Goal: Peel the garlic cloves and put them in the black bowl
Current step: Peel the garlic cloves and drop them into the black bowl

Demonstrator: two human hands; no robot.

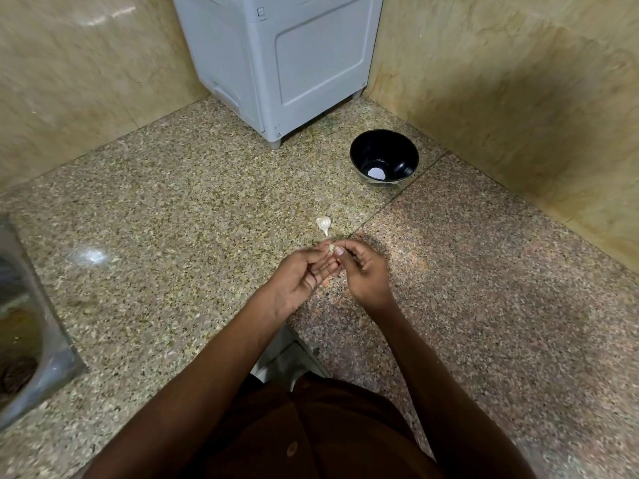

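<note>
A speckled granite worktop (179, 216) fills the corner, its right-hand part (484, 305) a redder, darker stone that meets the paler part along a straight seam. A grey plastic appliance (276, 57) with a recessed panel stands at the back on short feet, set into the corner. Glossy beige stone walls (518, 98) rise on both sides. At the left edge a steel sink (38, 344) is set into the worktop, its drain (17, 376) partly in view. A brown buttoned shirt (311, 433) shows at the bottom
</note>
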